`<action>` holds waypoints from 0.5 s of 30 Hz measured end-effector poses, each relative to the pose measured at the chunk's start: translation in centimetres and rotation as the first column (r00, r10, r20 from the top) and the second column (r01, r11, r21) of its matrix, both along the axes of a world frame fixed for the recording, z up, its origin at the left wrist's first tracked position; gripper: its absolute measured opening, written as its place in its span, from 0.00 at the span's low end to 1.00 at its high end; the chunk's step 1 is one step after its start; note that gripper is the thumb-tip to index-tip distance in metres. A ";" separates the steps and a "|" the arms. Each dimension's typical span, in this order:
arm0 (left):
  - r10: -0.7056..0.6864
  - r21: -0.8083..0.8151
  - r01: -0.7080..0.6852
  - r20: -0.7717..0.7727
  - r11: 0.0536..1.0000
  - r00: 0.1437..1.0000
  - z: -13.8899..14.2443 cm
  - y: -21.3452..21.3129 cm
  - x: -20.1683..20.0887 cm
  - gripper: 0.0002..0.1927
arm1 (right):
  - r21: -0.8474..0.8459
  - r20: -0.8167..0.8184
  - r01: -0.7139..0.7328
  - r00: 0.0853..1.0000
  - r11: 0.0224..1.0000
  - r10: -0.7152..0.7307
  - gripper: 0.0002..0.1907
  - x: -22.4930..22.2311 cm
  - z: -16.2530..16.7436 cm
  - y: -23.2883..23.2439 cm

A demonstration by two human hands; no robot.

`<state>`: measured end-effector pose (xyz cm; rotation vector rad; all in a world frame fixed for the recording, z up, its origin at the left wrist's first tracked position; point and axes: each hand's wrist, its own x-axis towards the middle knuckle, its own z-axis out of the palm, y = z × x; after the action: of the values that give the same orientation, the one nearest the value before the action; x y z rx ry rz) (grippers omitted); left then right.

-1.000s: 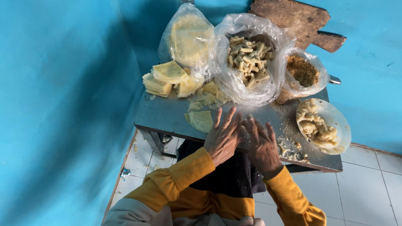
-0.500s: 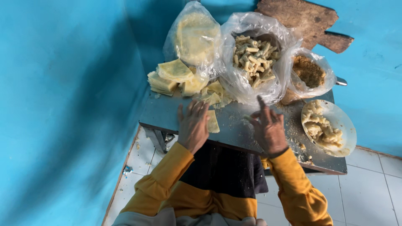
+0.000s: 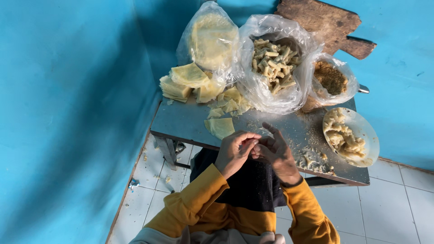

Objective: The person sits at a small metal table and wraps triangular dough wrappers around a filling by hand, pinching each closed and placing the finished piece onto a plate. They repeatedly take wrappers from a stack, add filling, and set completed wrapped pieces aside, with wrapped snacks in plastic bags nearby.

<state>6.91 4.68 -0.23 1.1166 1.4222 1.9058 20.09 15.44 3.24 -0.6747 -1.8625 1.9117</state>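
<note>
- Both hands have drawn back from the tabletop since half a second ago, when they lay flat and apart; they now meet above the near edge of the metal table (image 3: 190, 122).
- Open room is scant: a blue wall closes in at the left and behind, bags crowd the far half of the table, and the bare strip runs along the front, between the pale dough sheet (image 3: 220, 127) and the white bowl (image 3: 361, 131) of filling, which overhangs the right edge.
- Left hand (image 3: 234, 151) curls inward, fingertips pressed together at the right hand.
- Right hand (image 3: 274, 151) faces it, index finger raised, the other fingers touching the left's.
- Whether anything small is pinched between the fingers cannot be told; the fingers hide that spot.
- Behind stand a bag of rolled pieces (image 3: 273, 63), a bag of round sheets (image 3: 210, 40) and a bag of brown crumbs (image 3: 331, 79); the wooden board (image 3: 325, 22) is cut off at the top.
</note>
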 end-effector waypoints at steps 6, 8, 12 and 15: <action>0.216 -0.144 -0.286 -0.373 0.947 0.902 -0.1 -2.3 -4.4 0.13 | 0.821 -0.305 0.382 0.921 0.423 -0.241 0.16 0.4 7.4 1.5; 0.456 0.162 -0.490 -0.681 0.857 0.573 0.1 -2.8 -6.9 0.11 | 0.792 -0.605 0.597 0.795 0.131 0.038 0.28 -2.1 10.3 4.7; 0.367 0.036 -0.549 -0.780 0.835 0.507 0.2 -4.1 -8.1 0.13 | 0.932 -0.362 0.359 0.919 -0.050 -0.157 0.34 -4.9 10.2 6.2; 0.373 0.028 -0.559 -0.773 0.828 0.513 0.1 -3.9 -7.5 0.08 | 0.921 -0.057 0.144 0.969 0.361 -0.242 0.30 -6.3 5.4 2.8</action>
<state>-0.64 0.76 -0.09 1.6375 2.5813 1.5375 13.77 18.20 8.61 -0.5181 -2.3498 0.4183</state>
